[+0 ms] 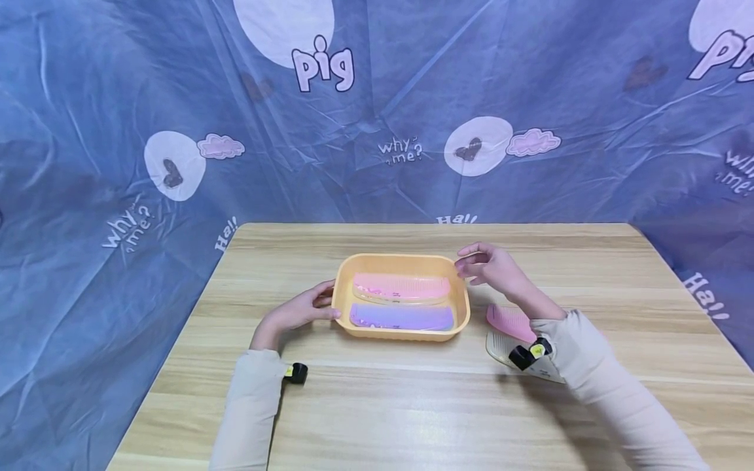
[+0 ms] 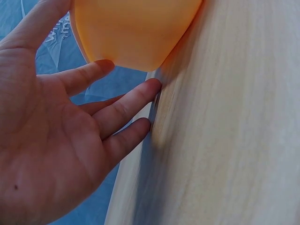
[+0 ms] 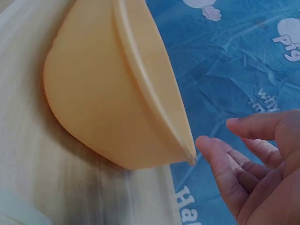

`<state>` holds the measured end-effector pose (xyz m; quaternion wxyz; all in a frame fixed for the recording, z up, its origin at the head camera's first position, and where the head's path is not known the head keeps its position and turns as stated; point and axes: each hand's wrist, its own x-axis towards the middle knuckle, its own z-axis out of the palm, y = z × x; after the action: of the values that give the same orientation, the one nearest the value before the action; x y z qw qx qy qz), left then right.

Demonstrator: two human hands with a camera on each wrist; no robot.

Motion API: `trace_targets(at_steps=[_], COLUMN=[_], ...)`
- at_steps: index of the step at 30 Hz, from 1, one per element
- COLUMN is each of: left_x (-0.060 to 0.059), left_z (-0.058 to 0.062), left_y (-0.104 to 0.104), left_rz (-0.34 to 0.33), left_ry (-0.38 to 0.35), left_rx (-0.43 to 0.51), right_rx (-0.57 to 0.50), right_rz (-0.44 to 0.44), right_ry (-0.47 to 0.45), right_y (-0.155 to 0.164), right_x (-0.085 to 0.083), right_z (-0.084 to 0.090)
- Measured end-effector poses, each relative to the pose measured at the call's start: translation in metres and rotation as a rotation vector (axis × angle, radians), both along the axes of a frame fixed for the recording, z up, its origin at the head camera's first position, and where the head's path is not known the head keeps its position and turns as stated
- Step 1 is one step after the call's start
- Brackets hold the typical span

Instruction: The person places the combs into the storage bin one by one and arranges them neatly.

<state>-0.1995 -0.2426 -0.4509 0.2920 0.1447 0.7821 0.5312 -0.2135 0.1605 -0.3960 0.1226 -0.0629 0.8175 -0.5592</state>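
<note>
the left hand (image 1: 303, 309), fingers spread, touches the yellow basket (image 1: 400, 334) on the table (image 1: 377, 405), perhaps steadying it — the right hand (image 1: 493, 268), fingers loosely bent, pinching nothing, is beside its other end — while combs (image 1: 406, 286) inside lie lengthwise, presumably to fit.

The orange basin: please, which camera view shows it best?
The head view. It shows the orange basin from end to end, with the combs inside. The left wrist view shows only part of its outside; the right wrist view shows its outer wall and rim, cut off at the top.
</note>
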Motion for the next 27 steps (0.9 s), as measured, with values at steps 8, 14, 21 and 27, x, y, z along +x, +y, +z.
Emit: trace_targets(at_steps=[8,14,21,27], left_x=[0.0,0.001,0.002,0.003], left_z=[0.002,0.002,0.003,0.004], left_y=[0.0,0.001,0.002,0.002], left_rz=[-0.002,-0.001,0.0,0.008], left_ry=[0.006,0.018,0.025,0.022], left_rx=[-0.006,-0.024,-0.036,-0.029], right_rx=[0.038,0.036,0.098,0.181], right_rz=[0.056,0.093,0.135,0.146], right_ry=[0.067,0.093,0.128,0.19], right_y=[0.019,0.036,0.065,0.09], right_x=[0.001,0.007,0.017,0.027], right_z=[0.005,0.013,0.02,0.022])
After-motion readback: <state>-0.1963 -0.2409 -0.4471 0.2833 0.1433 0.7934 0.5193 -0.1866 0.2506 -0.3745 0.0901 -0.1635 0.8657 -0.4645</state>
